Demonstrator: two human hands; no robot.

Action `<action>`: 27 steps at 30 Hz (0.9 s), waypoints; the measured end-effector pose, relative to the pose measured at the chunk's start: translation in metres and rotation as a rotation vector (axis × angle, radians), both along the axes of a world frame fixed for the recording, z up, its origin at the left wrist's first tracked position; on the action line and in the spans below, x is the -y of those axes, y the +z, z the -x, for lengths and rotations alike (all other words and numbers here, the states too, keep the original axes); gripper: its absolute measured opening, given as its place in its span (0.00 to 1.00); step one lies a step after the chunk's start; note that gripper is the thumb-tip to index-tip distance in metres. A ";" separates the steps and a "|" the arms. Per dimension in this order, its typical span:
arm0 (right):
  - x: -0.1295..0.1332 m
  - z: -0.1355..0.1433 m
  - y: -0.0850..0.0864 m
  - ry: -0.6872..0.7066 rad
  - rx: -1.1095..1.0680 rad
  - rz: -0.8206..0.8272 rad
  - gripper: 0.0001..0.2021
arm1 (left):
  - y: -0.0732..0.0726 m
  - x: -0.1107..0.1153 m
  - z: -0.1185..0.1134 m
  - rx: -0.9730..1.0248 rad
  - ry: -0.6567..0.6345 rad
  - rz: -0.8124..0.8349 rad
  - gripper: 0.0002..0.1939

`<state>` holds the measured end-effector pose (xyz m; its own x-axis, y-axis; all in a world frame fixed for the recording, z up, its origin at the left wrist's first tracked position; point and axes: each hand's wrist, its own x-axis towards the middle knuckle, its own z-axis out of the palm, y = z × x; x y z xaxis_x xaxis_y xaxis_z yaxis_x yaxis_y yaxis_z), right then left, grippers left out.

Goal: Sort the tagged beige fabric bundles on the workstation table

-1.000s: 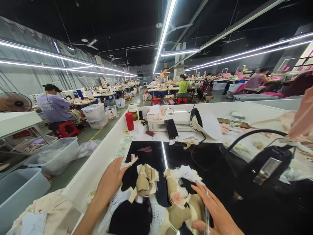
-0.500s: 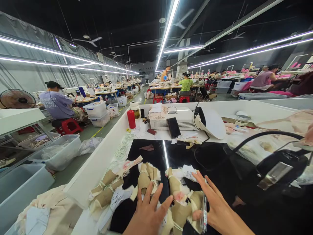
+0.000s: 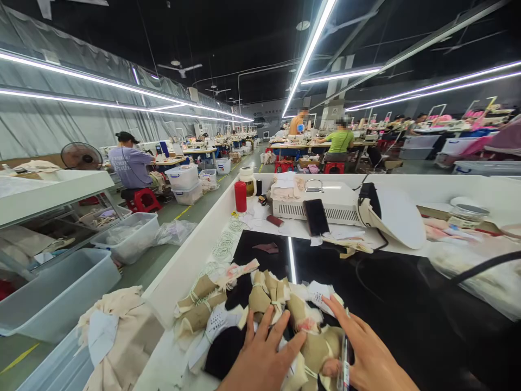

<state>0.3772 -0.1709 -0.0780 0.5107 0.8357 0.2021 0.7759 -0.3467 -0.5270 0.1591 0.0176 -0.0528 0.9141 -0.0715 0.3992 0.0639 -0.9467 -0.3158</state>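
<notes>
My left hand (image 3: 266,350) lies with its fingers spread over tied rolls of beige fabric (image 3: 259,297) on the black work surface. In my right hand (image 3: 368,350) a slim clear-barrelled pen (image 3: 344,361) stands between the thumb and the other fingers. That hand rests against more fabric bundles (image 3: 315,347), its index finger near a white printed piece (image 3: 319,293). Another white printed strip (image 3: 217,323) is tied among the rolls to the left. The lower parts of several bundles are hidden under my hands.
Behind the black surface stand a white vented machine (image 3: 317,206), a phone (image 3: 315,217), a red cylinder (image 3: 240,196) and a jar (image 3: 246,179). Pale green ties (image 3: 226,244) lie along the left wall. Plastic bins (image 3: 61,293) stand on the floor. Co-workers sit at tables beyond.
The view has turned left, so the bench and the room appear further right. Both hands stay over the bundles, and the pen is still in my right hand.
</notes>
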 end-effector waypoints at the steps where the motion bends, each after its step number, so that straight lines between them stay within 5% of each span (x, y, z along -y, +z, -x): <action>1: -0.004 0.000 0.000 0.018 -0.008 0.010 0.53 | 0.002 -0.002 0.001 0.000 0.007 0.000 0.34; 6: -0.024 0.002 0.004 0.055 -0.030 0.040 0.50 | -0.003 -0.007 -0.001 0.038 0.026 0.022 0.48; 12: -0.058 0.007 0.016 0.076 -0.074 0.130 0.49 | -0.022 -0.020 -0.014 0.174 0.082 -0.030 0.42; 21: -0.120 0.004 0.019 0.198 -0.089 -0.022 0.44 | -0.012 -0.038 -0.020 0.183 0.186 0.079 0.37; 27: -0.165 0.004 0.037 0.311 -0.113 -0.025 0.44 | -0.028 -0.052 -0.035 0.400 0.343 0.074 0.26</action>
